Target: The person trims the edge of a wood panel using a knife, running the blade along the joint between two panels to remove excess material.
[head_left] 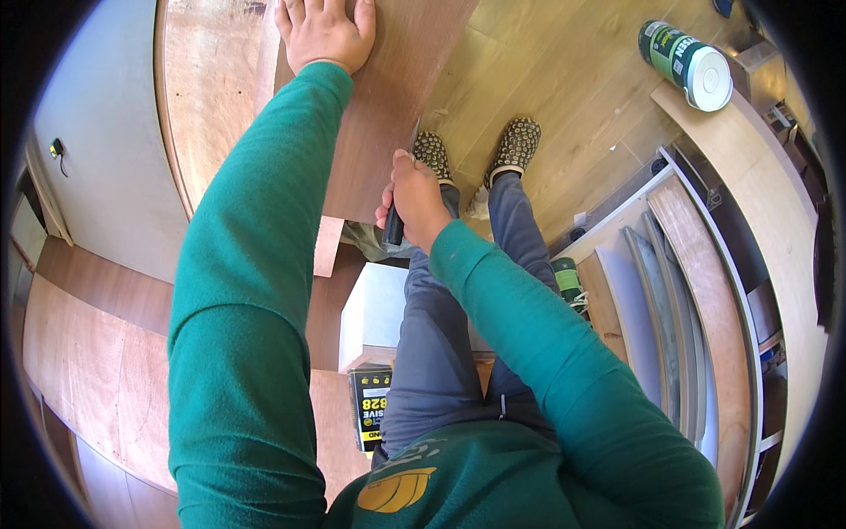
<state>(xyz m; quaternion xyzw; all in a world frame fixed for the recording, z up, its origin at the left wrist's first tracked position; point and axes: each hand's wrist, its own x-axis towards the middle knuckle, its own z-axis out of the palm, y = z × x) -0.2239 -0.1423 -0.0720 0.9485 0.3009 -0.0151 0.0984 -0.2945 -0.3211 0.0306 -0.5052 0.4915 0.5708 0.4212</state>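
My left hand (330,37) lies flat with its fingers spread on a reddish-brown wooden panel (388,97) at the top of the view. Beside the panel's right edge, my right hand (417,201) is closed around a black-handled tool (393,232). A thin grey strip that looks like its blade shows beyond the fist, close along that edge. The fingers cover most of the tool, so I cannot tell its exact kind.
A white block-shaped box (368,317) and a black-and-yellow can (368,401) stand left of my legs. Boards lean in a rack (661,300) at right. A green-and-white bucket (687,66) lies on its side at upper right. Wooden panels (97,353) fill the left.
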